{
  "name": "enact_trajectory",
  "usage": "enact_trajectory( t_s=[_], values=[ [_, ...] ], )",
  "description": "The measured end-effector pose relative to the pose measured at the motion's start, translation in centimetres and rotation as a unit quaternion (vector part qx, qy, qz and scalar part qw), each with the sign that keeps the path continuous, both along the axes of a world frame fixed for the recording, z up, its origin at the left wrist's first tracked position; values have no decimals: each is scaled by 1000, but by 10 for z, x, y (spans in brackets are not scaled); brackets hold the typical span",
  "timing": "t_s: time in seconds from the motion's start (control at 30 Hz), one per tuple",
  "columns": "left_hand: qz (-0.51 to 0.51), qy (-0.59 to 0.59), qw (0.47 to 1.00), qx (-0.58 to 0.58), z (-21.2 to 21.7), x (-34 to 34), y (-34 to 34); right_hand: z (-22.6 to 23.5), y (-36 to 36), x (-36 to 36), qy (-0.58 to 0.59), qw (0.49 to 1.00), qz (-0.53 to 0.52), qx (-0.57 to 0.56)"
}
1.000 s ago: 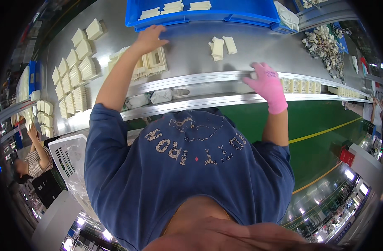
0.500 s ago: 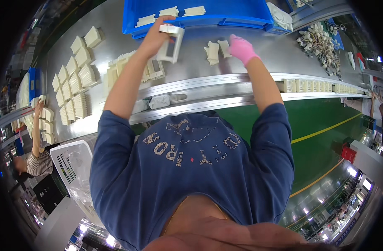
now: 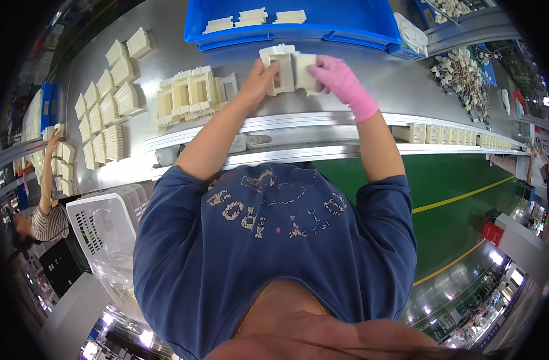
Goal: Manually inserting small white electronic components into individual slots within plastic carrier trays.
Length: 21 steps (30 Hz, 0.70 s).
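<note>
My bare left hand (image 3: 260,84) grips a white rectangular plastic frame (image 3: 283,77) by its left side, just above the metal bench. In my pink-gloved right hand (image 3: 340,82) is a cream plastic panel (image 3: 306,73), pinched at its right edge. Panel and frame stand side by side, very close; I cannot tell whether they touch. To the left of my left hand, a row of cream plastic frames (image 3: 193,93) stands packed together on the bench.
Beyond my hands is a blue bin (image 3: 292,34) holding stacks of cream pieces. Stacked cream parts (image 3: 109,105) cover the bench's left side. A heap of wired parts (image 3: 460,78) lies at right. Metal rails (image 3: 328,123) edge the bench; at far left a person's arm (image 3: 47,174) reaches in.
My left hand has brought the white frame rightward, over to the panel. My right hand has picked up the cream panel from the bench and moved slightly left and nearer.
</note>
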State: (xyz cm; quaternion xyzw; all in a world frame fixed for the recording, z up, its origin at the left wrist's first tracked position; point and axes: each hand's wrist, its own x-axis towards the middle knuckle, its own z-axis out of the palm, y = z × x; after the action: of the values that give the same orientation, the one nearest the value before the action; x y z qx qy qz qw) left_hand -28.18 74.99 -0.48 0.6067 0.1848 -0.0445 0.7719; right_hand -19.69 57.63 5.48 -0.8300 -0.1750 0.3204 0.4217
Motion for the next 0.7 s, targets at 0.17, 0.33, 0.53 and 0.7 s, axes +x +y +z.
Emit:
enact_trajectory(
  t_s=[0.17, 0.33, 0.53, 0.7],
  values=[
    [-30, -57, 997, -34, 6, -5, -18, -28, 27, -34, -333, 926, -29, 176],
    [10, -153, 988, -34, 10, -8, -19, -26, 35, -57, -350, 923, -64, 150],
    [-12, -116, 987, -112, 5, -8, -15, -14, 29, -55, -339, 927, -19, 159],
    [-52, -96, 985, -135, 14, -13, -13, 8, 19, -59, -67, 975, 45, 206]
  ],
)
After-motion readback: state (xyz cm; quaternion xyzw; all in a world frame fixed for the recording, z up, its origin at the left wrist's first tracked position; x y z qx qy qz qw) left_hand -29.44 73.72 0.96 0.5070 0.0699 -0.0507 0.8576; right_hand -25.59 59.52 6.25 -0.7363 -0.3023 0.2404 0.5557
